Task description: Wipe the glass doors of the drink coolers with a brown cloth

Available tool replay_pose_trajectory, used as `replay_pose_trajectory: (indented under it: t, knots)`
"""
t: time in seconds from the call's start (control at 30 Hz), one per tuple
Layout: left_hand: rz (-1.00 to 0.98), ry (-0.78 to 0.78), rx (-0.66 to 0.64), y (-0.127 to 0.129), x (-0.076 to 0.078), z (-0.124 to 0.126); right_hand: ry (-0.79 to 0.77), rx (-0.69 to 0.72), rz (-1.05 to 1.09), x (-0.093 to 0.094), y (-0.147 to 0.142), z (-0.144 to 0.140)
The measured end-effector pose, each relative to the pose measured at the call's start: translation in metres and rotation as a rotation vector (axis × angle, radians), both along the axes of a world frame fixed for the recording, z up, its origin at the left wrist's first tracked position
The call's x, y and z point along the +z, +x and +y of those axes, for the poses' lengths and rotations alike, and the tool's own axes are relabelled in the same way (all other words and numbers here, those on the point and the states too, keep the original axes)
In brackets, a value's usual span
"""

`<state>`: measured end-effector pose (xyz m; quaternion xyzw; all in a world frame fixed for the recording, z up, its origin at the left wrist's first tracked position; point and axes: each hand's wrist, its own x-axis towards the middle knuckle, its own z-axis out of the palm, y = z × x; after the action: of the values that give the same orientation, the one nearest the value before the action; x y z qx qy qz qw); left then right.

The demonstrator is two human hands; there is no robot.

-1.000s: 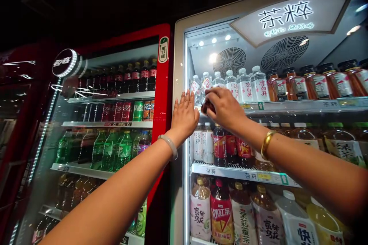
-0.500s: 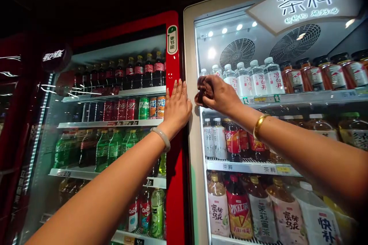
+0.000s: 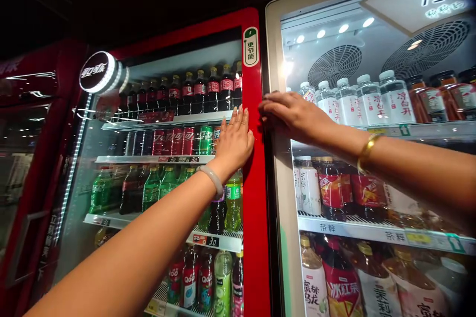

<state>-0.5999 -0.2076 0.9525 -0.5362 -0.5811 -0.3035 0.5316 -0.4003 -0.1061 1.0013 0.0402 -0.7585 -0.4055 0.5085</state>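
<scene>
My left hand (image 3: 234, 141) lies flat, fingers up, on the right edge of the red cooler's door (image 3: 256, 168); a pale bangle sits on that wrist. My right hand (image 3: 293, 116), with a gold bangle on its wrist, presses fingers-left against the left frame of the beige cooler (image 3: 275, 59). The dark cloth it held a moment ago is covered by the palm. Clear water bottles (image 3: 366, 99) stand on the top shelf just right of that hand.
The red cooler holds cola bottles (image 3: 201, 91), cans (image 3: 186, 141) and green bottles (image 3: 156, 188). The beige cooler has tea bottles (image 3: 439, 96) at top right, red-labelled bottles (image 3: 334, 188) on the middle shelf and large bottles (image 3: 342, 287) below. Another red cooler (image 3: 26, 158) stands far left.
The view has swung left. My right hand moved off the beige cooler's glass to its left frame and flattened over the cloth. My left hand shifted from the beige frame onto the red door.
</scene>
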Motion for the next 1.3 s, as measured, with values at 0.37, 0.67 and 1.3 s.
replay_pose_trajectory:
  t: [0.37, 0.67, 1.3]
  knots:
    - [-0.012, 0.019, 0.115, -0.020, 0.019, -0.002, 0.059, 0.008, 0.110, 0.035, -0.074, -0.016]
    - [-0.077, 0.161, 0.078, -0.036, 0.041, 0.019, 0.021, 0.085, 0.108, 0.017, -0.085, -0.020]
    - [-0.103, 0.165, 0.047, -0.089, 0.091, -0.009, -0.098, 0.012, 0.367, 0.081, -0.156, -0.038]
